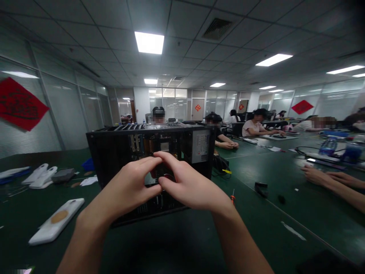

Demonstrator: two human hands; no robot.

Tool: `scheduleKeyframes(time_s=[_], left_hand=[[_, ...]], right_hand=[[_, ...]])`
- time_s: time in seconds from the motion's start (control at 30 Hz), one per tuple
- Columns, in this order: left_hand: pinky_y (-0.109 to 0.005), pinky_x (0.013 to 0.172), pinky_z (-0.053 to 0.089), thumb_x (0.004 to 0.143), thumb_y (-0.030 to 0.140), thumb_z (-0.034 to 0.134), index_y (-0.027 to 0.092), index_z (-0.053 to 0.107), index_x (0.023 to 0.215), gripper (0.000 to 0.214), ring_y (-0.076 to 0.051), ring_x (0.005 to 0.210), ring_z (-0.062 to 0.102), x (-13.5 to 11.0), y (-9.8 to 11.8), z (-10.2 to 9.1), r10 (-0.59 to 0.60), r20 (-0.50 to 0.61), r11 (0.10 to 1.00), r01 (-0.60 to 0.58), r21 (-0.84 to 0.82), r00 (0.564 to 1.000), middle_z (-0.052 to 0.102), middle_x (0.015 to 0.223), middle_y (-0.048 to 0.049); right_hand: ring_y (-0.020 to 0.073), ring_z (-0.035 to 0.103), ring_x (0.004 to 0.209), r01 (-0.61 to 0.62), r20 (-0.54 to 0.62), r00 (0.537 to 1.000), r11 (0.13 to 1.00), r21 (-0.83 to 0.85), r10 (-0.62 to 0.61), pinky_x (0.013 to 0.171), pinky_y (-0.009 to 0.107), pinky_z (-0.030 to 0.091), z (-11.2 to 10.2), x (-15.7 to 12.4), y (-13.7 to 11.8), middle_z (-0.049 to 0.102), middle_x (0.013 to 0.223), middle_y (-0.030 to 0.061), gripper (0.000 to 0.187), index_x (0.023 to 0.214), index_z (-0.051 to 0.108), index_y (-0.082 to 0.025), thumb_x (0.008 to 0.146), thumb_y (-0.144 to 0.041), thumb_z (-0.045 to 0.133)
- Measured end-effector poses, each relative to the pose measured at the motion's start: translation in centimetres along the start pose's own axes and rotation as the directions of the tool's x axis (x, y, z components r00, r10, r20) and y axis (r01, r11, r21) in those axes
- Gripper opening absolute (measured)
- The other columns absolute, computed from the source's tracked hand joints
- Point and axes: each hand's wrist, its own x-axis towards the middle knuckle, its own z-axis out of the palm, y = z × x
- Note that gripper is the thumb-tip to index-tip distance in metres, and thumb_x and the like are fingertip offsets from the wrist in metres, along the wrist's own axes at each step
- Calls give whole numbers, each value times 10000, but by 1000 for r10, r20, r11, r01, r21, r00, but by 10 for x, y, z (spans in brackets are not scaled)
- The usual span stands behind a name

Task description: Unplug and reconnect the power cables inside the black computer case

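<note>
My left hand and my right hand are raised in front of an opened black computer case. Their fingertips and thumbs meet in the middle, leaving a gap between thumbs and fingers. Both hands have stretched fingers and hold nothing visible. Through the case's open side I see the power supply with a label at the upper right, and memory slots at the upper left. My hands hide part of the case's inside. An orange-handled screwdriver lies to the right of my right wrist.
A white phone-like device lies on the green table at left, with white gadgets and a grey box behind. Black cables lie right of the case. Another person's hands rest at far right. Several people sit farther back.
</note>
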Motion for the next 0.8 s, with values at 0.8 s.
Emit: scheduleKeyframes(time_s=[0.8], left_hand=[[-364, 894, 535, 902, 173, 625, 192, 592, 1150, 251, -226, 1039, 659, 20, 13, 35, 201, -488, 950, -47, 309, 850, 685, 1130, -110]], right_hand=[[228, 657, 1114, 66, -404, 912, 947, 315, 71, 1029, 424, 486, -9, 14, 22, 732, 1189, 55, 426, 1265, 691, -216, 842, -271, 679]])
